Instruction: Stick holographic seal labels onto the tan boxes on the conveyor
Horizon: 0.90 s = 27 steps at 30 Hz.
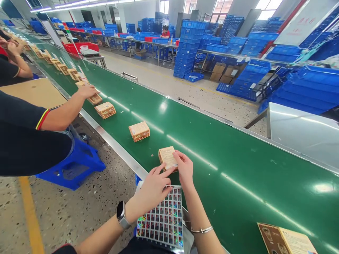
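Observation:
A small tan and brown box [167, 157] lies on the green conveyor belt [206, 141] in front of me. My left hand [154, 185], with a watch on the wrist, reaches over the sticker sheet, its fingers apart and fingertips at the box's near side. At the right side of the box is my right hand [183, 165], thumb and fingers close together on its edge; whether a sticker is between them is too small to tell. The shiny sheet of square holographic stickers [161, 222] rests below my left hand, near my body.
Similar boxes sit up the belt, the nearest a tan box [139, 131]; another brown box [287, 240] is at the lower right. A co-worker's hand [88, 91] touches a box at the left. Beside that person is a blue stool [76, 165]. Blue crates [188, 49] stand beyond the belt.

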{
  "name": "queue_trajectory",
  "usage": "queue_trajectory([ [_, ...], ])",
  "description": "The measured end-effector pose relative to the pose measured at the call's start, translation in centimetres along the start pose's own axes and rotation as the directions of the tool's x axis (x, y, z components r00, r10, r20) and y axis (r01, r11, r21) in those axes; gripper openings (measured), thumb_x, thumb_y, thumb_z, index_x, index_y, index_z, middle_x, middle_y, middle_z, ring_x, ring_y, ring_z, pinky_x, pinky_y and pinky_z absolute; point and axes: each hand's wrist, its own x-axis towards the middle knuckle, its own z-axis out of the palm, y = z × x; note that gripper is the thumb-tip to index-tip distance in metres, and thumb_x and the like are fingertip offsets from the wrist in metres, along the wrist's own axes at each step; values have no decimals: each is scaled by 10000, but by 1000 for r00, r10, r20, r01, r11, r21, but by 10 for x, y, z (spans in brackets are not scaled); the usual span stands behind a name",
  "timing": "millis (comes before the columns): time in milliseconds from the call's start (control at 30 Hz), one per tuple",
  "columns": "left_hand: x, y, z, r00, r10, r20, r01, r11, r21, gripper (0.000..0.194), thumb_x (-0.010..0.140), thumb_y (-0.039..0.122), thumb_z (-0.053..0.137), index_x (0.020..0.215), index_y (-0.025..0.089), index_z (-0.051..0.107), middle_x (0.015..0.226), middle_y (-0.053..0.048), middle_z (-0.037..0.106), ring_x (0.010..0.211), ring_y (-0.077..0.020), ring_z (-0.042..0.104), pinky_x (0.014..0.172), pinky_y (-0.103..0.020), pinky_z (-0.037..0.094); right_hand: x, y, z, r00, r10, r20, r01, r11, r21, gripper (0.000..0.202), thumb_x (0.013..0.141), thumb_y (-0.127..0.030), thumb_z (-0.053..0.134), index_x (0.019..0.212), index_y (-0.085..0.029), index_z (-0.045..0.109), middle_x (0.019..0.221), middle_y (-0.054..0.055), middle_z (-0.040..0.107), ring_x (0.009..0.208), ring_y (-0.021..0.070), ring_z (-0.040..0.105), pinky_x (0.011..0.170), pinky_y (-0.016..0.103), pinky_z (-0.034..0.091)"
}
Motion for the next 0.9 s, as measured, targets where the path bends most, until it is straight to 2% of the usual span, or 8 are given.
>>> queue_trajectory([
  [200, 1, 10, 4, 999, 35, 36, -34, 999, -30, 170, 876, 109, 673, 721, 176, 685, 1483, -18, 545, 1436, -348, 386, 1126, -561, 398, -5, -2, -12, 999, -36, -38, 32, 995, -89, 400, 648, -547, 736, 780, -170, 724, 1110, 143, 743, 872, 283, 706, 656, 356, 561],
  [400, 0, 19, 11, 996, 83, 39, -83, 996, -14, 160, 885, 125, 670, 734, 169, 695, 1504, -37, 520, 1421, -359, 400, 1115, -571, 396, -14, -6, -24, 988, -136, -68, 116, 962, -247, 357, 712, -535, 672, 774, -184, 679, 1095, 143, 740, 828, 259, 694, 713, 377, 553],
  [533, 1, 25, 14, 992, 123, 37, -122, 992, -9, 160, 894, 127, 651, 752, 178, 707, 1473, -55, 552, 1413, -351, 415, 1107, -563, 405, -20, -13, -31, 973, -212, -95, 160, 907, -390, 289, 732, -492, 652, 778, -207, 658, 947, 117, 751, 858, 275, 683, 795, 409, 529],
  [600, 2, 27, 16, 989, 138, 42, -138, 990, -2, 158, 893, 126, 645, 762, 182, 712, 1444, -64, 580, 1408, -351, 426, 1092, -558, 422, -20, -17, -34, 966, -240, -96, 175, 881, -440, 295, 738, -476, 649, 861, -208, 660, 860, 92, 743, 840, 273, 687, 790, 406, 527],
  [733, 3, 31, 20, 984, 162, 70, -163, 986, 17, 157, 885, 131, 664, 740, 177, 701, 1457, -72, 567, 1402, -373, 431, 1066, -571, 441, -14, -25, -43, 956, -279, -96, 198, 847, -493, 532, 745, -473, 661, 1179, -177, 577, 769, 41, 718, 739, 251, 692, 729, 385, 538],
  [800, 4, 32, 22, 980, 173, 95, -175, 984, 14, 154, 883, 140, 681, 732, 170, 691, 1479, -74, 544, 1418, -380, 409, 1063, -569, 441, -11, -29, -48, 952, -291, -91, 206, 836, -509, 539, 750, -486, 640, 1170, -156, 570, 753, 50, 710, 712, 255, 687, 711, 394, 538],
  [900, 4, 31, 21, 976, 197, 90, -191, 979, -69, 133, 889, 162, 699, 757, 167, 685, 1475, -75, 551, 1439, -349, 390, 1098, -530, 415, -21, -40, -60, 941, -329, -77, 243, 816, -525, 445, 774, -500, 591, 1071, -169, 613, 883, 106, 730, 828, 272, 684, 755, 411, 532],
])
